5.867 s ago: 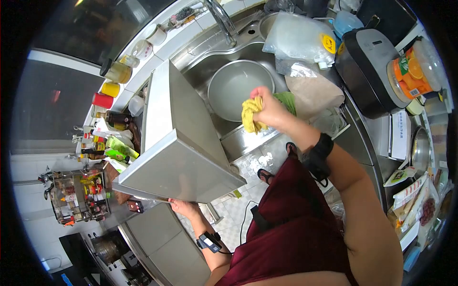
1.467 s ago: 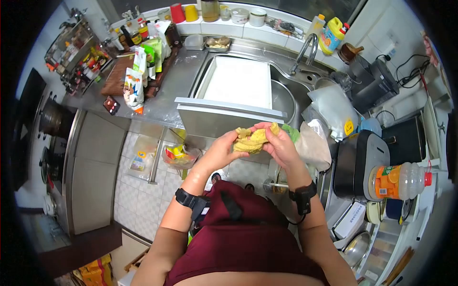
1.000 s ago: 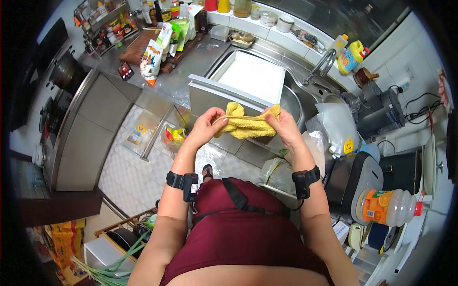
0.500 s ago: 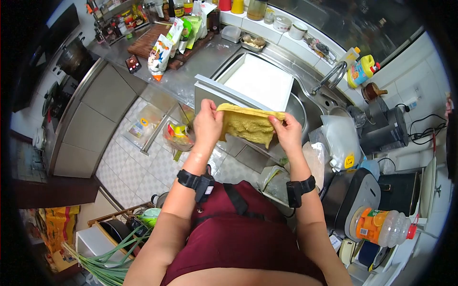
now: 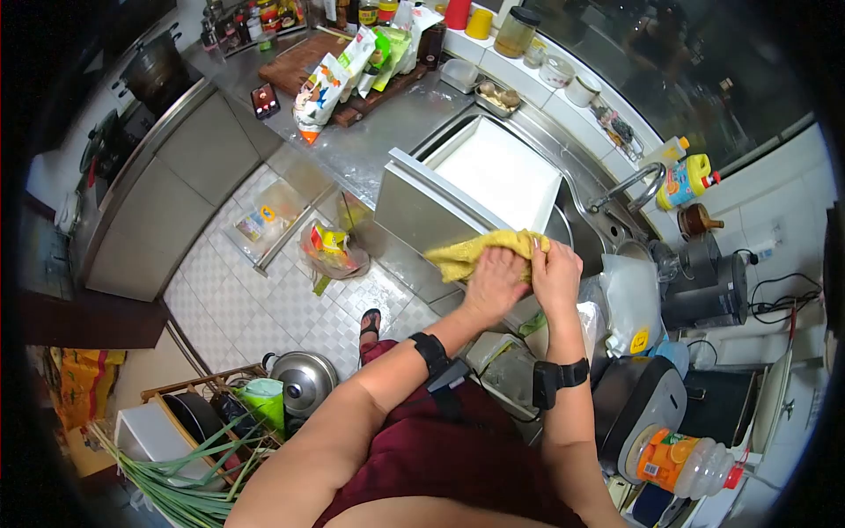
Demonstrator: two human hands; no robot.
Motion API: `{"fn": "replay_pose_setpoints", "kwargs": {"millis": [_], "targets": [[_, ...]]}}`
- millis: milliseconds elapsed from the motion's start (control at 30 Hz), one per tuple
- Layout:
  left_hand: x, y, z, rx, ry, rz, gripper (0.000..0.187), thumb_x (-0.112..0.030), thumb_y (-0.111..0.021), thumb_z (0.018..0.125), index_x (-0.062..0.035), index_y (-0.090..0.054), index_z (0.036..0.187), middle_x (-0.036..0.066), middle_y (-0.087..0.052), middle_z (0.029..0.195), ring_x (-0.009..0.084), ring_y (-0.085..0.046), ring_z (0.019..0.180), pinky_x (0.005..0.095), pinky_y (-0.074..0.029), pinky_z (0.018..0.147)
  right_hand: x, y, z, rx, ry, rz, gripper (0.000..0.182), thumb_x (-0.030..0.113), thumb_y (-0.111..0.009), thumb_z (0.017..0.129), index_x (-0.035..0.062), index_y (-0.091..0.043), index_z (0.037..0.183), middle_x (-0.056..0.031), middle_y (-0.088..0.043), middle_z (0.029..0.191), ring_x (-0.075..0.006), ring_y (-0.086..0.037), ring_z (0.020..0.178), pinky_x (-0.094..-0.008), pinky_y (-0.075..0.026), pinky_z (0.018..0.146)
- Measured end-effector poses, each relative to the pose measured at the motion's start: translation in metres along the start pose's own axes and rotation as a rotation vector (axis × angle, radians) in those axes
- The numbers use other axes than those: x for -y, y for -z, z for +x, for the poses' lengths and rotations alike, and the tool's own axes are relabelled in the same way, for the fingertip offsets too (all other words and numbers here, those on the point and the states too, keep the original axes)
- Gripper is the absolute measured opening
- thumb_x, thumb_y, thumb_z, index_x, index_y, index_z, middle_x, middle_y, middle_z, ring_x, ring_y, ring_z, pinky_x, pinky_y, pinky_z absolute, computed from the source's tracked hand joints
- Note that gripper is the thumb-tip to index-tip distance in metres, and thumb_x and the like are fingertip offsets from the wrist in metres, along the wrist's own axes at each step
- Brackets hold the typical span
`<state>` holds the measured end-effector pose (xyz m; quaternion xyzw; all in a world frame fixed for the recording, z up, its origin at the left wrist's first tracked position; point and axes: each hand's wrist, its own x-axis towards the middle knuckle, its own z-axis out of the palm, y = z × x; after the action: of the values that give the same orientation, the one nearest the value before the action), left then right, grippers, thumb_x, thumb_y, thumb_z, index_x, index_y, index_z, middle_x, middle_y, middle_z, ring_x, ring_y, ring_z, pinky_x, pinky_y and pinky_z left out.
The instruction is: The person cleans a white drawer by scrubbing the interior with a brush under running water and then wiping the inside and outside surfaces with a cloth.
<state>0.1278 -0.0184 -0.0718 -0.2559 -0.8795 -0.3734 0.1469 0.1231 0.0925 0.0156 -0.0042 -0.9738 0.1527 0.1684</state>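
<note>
A yellow cloth [image 5: 471, 253] hangs bunched in front of the sink edge, across the lower part of a grey front panel. My left hand [image 5: 495, 286] is closed on the middle of the cloth, its fingers partly buried in the folds. Close beside it, my right hand [image 5: 554, 275] grips the cloth's right end near the top. Just beyond the hands, a drawer [image 5: 497, 167] with a white inside rests tilted in the steel sink [image 5: 591, 220]. Its grey front panel [image 5: 431, 207] faces me over the counter edge.
A curved tap [image 5: 629, 183] stands right of the drawer. Food bags [image 5: 321, 95], a wooden board [image 5: 295, 66] and a phone [image 5: 264, 101] are on the left counter. Below, an open drawer [image 5: 286, 224], a plastic bag [image 5: 333, 251] and a lidded pot [image 5: 304, 385] lie low.
The cloth, earlier stretched between both hands, is now bunched. My left hand has moved right and down to meet my right hand. The view has shifted, and a foot shows below.
</note>
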Motion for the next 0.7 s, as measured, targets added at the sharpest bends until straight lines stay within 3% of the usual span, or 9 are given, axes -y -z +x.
{"fn": "replay_pose_setpoints", "kwargs": {"millis": [33, 67, 200, 400, 500, 633, 700], "targets": [[0.01, 0.011, 0.01, 0.051, 0.048, 0.048, 0.062, -0.029, -0.062, 0.079, -0.0018, -0.04, 0.13, 0.019, -0.039, 0.131, 0.0357, -0.034, 0.126, 0.0508, -0.017, 0.109, 0.003, -0.003, 0.003, 0.007, 0.019, 0.014, 0.024, 0.026, -0.052, 0.089, 0.006, -0.064, 0.095, -0.0118, -0.064, 0.088, -0.0295, -0.058, 0.091, -0.0432, -0.039, 0.084], [0.03, 0.007, 0.015, -0.18, -0.06, 0.134, 0.052, -0.024, -0.063, 0.076, -0.0041, -0.045, 0.12, 0.017, -0.041, 0.122, 0.0356, -0.039, 0.117, 0.0535, -0.023, 0.104, 0.005, -0.005, 0.004, 0.016, 0.035, 0.027, 0.024, 0.026, -0.053, 0.089, 0.0061, -0.064, 0.096, -0.012, -0.064, 0.088, -0.0296, -0.058, 0.09, -0.0428, -0.039, 0.084], [0.075, 0.06, 0.045, -0.318, -0.022, 0.22, 0.042, -0.024, -0.062, 0.078, -0.0086, -0.05, 0.116, 0.014, -0.045, 0.12, 0.0313, -0.04, 0.12, 0.0524, -0.022, 0.106, 0.033, -0.024, 0.026, 0.008, 0.145, 0.063, 0.024, 0.024, -0.056, 0.084, 0.0062, -0.064, 0.098, -0.0134, -0.064, 0.089, -0.0304, -0.058, 0.089, -0.0424, -0.04, 0.085], [0.137, 0.114, 0.07, -0.352, 0.038, 0.378, 0.031, -0.027, -0.048, 0.088, -0.0077, -0.053, 0.113, 0.013, -0.048, 0.119, 0.0306, -0.041, 0.121, 0.0497, -0.02, 0.108, 0.094, -0.07, 0.081, 0.116, 0.203, 0.123, 0.019, 0.019, -0.056, 0.081, 0.0062, -0.065, 0.091, -0.0112, -0.065, 0.086, -0.0294, -0.059, 0.089, -0.0426, -0.04, 0.085], [0.136, 0.115, 0.07, -0.388, 0.043, 0.358, 0.032, -0.026, -0.045, 0.09, -0.0067, -0.053, 0.114, 0.014, -0.048, 0.118, 0.032, -0.041, 0.12, 0.0498, -0.021, 0.108, 0.105, -0.078, 0.093, 0.15, 0.231, 0.106, 0.016, 0.017, -0.056, 0.08, 0.0067, -0.064, 0.088, -0.0098, -0.064, 0.086, -0.0276, -0.058, 0.091, -0.0444, -0.037, 0.089], [0.119, 0.109, 0.069, -0.364, 0.068, 0.285, 0.032, -0.019, -0.051, 0.086, -0.0031, -0.054, 0.113, 0.017, -0.05, 0.116, 0.0342, -0.041, 0.12, 0.0511, -0.024, 0.106, 0.091, -0.062, 0.077, 0.117, 0.264, 0.022, 0.017, 0.015, -0.054, 0.079, 0.0081, -0.065, 0.091, -0.0067, -0.064, 0.088, -0.0245, -0.057, 0.095, -0.0508, -0.03, 0.098], [0.099, 0.095, 0.063, -0.321, 0.02, 0.247, 0.033, -0.018, -0.054, 0.084, -0.002, -0.054, 0.113, 0.017, -0.05, 0.117, 0.0347, -0.04, 0.121, 0.0512, -0.024, 0.106, 0.069, -0.045, 0.064, 0.165, 0.195, -0.019, 0.023, 0.019, -0.055, 0.083, 0.0097, -0.065, 0.101, -0.0054, -0.064, 0.097, -0.0236, -0.055, 0.101, -0.0547, -0.023, 0.103]]}}
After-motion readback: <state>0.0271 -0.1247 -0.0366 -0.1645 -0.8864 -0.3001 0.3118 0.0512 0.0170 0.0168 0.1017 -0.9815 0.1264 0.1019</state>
